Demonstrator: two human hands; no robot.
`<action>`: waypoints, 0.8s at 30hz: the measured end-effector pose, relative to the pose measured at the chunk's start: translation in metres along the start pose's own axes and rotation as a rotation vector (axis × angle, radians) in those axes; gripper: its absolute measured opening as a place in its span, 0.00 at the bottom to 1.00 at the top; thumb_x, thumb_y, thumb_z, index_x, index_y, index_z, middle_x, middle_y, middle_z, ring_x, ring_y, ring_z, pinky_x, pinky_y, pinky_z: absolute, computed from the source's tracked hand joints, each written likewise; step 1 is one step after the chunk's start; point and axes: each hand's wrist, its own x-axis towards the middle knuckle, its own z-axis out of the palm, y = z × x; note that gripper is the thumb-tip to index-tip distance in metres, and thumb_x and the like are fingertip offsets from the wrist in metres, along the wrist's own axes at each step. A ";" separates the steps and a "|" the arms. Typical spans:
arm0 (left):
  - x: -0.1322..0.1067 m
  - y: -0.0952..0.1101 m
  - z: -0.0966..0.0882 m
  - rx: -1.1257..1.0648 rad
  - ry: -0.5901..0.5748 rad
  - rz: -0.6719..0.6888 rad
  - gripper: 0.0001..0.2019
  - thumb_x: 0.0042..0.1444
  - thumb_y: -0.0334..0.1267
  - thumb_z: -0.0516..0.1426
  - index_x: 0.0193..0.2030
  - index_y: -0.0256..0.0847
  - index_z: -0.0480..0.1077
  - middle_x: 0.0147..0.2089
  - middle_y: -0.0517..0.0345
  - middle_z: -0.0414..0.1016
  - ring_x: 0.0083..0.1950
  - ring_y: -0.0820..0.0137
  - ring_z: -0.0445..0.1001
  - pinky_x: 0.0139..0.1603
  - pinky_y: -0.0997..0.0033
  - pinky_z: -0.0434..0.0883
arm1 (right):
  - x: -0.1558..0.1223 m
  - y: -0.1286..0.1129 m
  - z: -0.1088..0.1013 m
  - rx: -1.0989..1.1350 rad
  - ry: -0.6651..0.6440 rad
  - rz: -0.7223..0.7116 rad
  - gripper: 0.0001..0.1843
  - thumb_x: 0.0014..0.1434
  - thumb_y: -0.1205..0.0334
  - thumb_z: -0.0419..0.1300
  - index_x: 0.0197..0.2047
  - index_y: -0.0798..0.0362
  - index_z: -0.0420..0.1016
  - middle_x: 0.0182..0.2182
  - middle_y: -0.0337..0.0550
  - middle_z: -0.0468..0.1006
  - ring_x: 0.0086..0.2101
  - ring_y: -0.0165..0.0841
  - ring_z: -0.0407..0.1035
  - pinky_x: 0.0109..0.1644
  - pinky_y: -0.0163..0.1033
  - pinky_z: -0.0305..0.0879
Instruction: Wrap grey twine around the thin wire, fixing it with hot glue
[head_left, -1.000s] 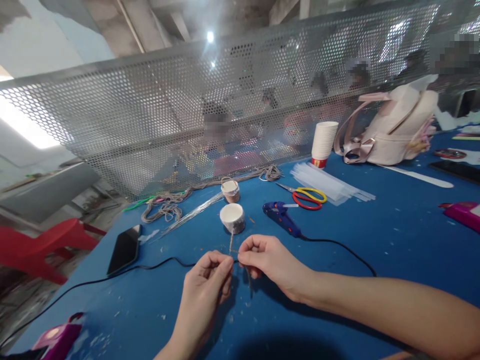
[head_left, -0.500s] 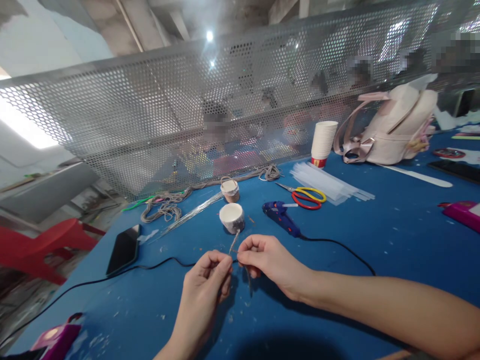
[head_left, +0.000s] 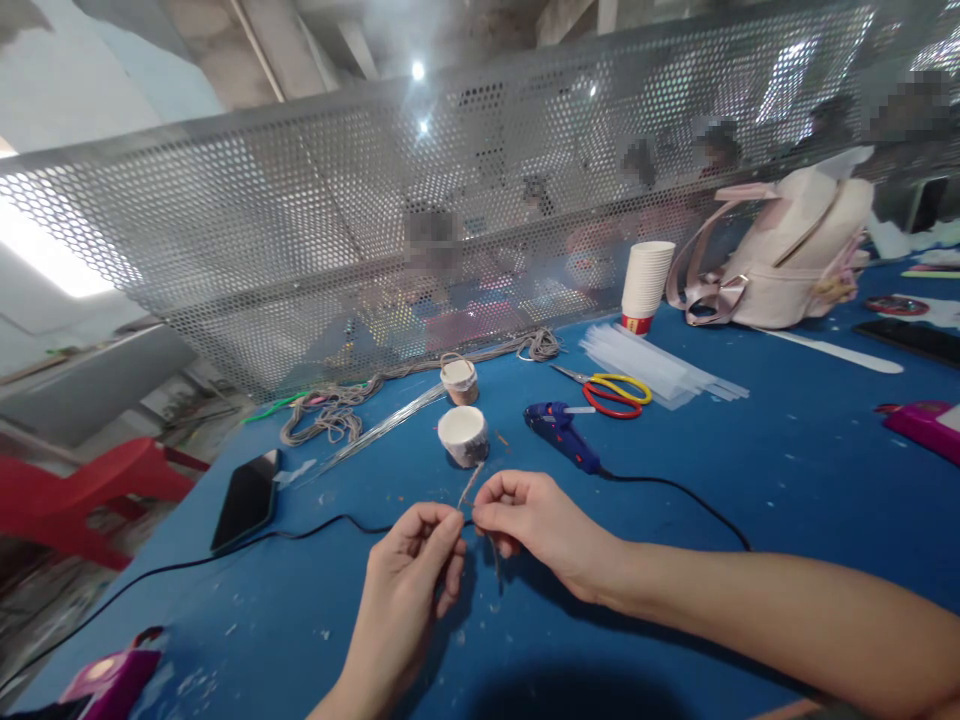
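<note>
My left hand (head_left: 417,562) pinches a short, thin greyish cord (head_left: 471,484) between thumb and forefinger. The cord's upper end sticks up towards a small white-rimmed cup (head_left: 463,432), just beyond my fingers. Close beside it, my right hand (head_left: 534,518) is closed in a pinch on the same cord, and a strand hangs below its fingers. What lies between the two fingertips is partly hidden. Behind the cup stands a small bucket with a handle (head_left: 459,380). A blue glue gun (head_left: 561,434) lies to the right, its clear stick poking out.
Scissors (head_left: 616,394), a bundle of clear glue sticks (head_left: 652,365), stacked paper cups (head_left: 646,285) and a backpack (head_left: 787,260) are at the right. Grey cord (head_left: 322,420) and a phone (head_left: 247,500) lie left. A black cable (head_left: 300,535) crosses the table. A perforated metal screen (head_left: 300,220) borders the back.
The cord's upper tip has shifted slightly to the right. Both hands stay in nearly the same place, still pinching.
</note>
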 end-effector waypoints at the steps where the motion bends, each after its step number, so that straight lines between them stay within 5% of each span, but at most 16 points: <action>1: 0.000 0.000 0.000 0.000 -0.005 0.000 0.16 0.50 0.50 0.61 0.27 0.37 0.67 0.14 0.67 0.62 0.14 0.82 0.54 0.14 0.83 0.51 | 0.000 0.000 0.000 0.000 -0.001 0.000 0.03 0.46 0.67 0.60 0.25 0.56 0.68 0.17 0.30 0.66 0.18 0.22 0.57 0.25 0.31 0.52; 24: 0.002 0.007 -0.002 0.090 -0.030 0.010 0.17 0.48 0.51 0.61 0.24 0.37 0.68 0.16 0.64 0.66 0.13 0.81 0.55 0.15 0.79 0.52 | 0.001 0.000 -0.001 -0.017 -0.026 -0.008 0.05 0.45 0.64 0.61 0.25 0.56 0.69 0.18 0.31 0.66 0.19 0.22 0.58 0.25 0.31 0.53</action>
